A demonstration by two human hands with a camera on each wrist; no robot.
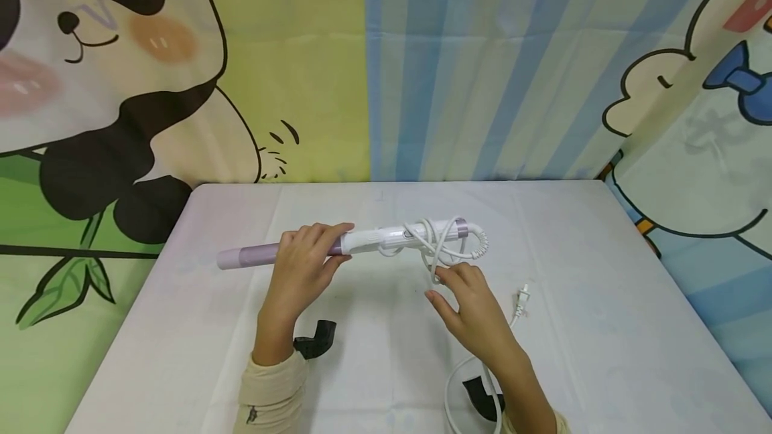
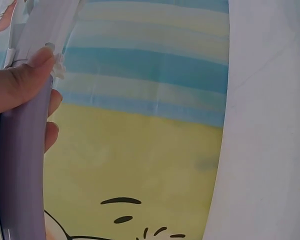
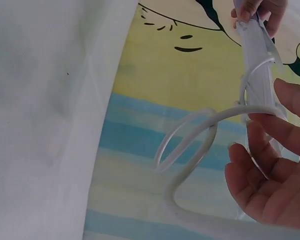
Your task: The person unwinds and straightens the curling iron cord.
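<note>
My left hand (image 1: 304, 260) grips a white and purple hair curling wand (image 1: 364, 241) around its purple part, just below the white handle. The wand is held nearly level over the table, its purple end to the left. White cord (image 1: 435, 241) is looped around the handle. My right hand (image 1: 473, 310) is at the loops below the handle's right end, fingers bent and thumb apart. In the right wrist view, the cord (image 3: 225, 116) runs over the index finger, with the other fingers loosely curled. The left wrist view shows the thumb (image 2: 22, 82) across the wand.
A white-covered table (image 1: 374, 367) lies beneath the hands. The two-pin plug (image 1: 522, 297) hangs right of my right wrist, and more cord (image 1: 449, 400) trails below it. Black curved pieces (image 1: 316, 340) show beside both wrists. A cartoon-printed curtain (image 1: 422, 72) stands behind the table.
</note>
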